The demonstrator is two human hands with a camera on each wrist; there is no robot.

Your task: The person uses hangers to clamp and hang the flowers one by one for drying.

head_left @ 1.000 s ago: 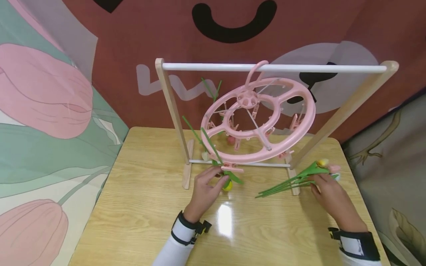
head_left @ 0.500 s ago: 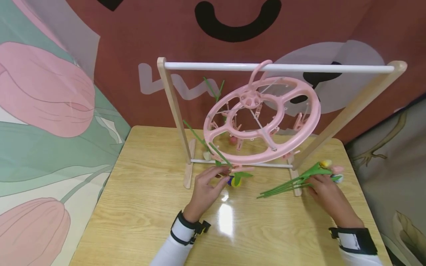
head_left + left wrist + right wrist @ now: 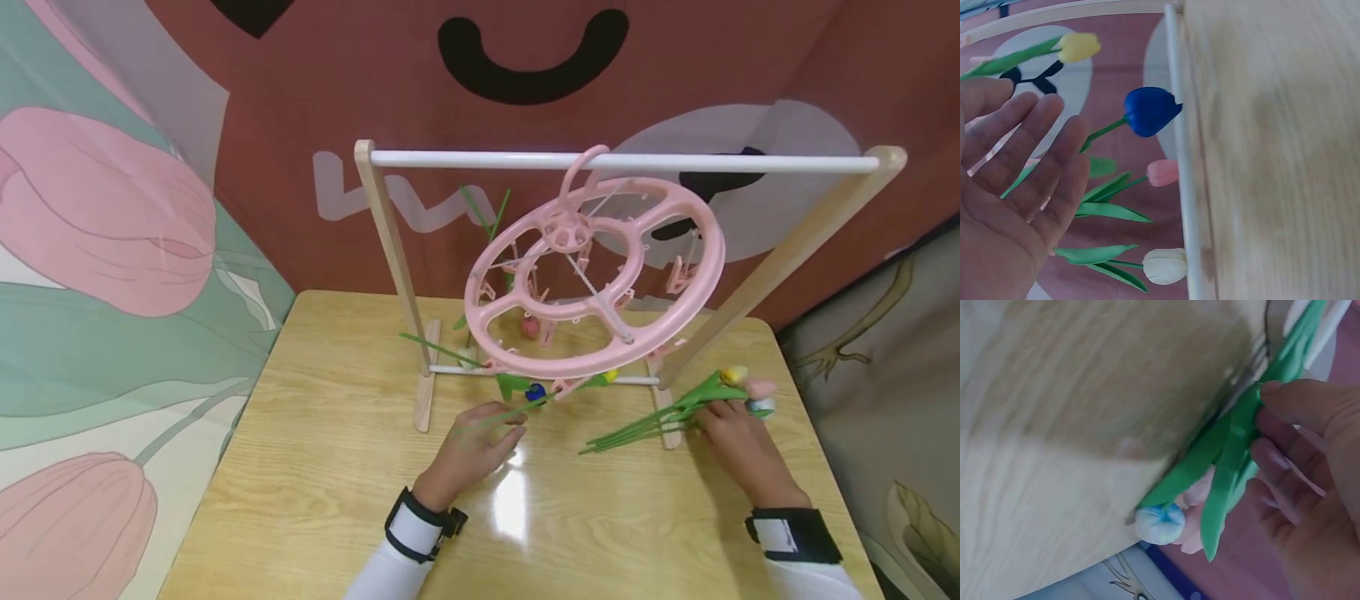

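My left hand point(image 3: 472, 442) has its fingers relaxed and holds nothing, just in front of the pink round clip hanger point(image 3: 585, 367). At the hanger's front edge a blue tulip point(image 3: 1147, 112) hangs head down from a pink clip point(image 3: 562, 387), its green stem slanting across my left fingers in the head view. A yellow tulip point(image 3: 1079, 48), a pink tulip point(image 3: 1162, 173) and a white tulip point(image 3: 1165, 267) hang there too. On the right my right hand point(image 3: 738, 437) holds a bunch of artificial tulips point(image 3: 660, 417) by the leaves, thumb on one side and fingers on the other.
The hanger hooks over the white top bar point(image 3: 480, 159) of a wooden-legged rack point(image 3: 390, 233), which stands on the wooden table point(image 3: 315, 500). Several pink clips, among them one at the right point(image 3: 681, 275), dangle under the ring. A printed cloth point(image 3: 315, 75) hangs behind.
My left hand has let go at the clip and drawn back slightly. The blue tulip now hangs from the hanger, its stem swung down toward the left. My right hand stays on the bunch.
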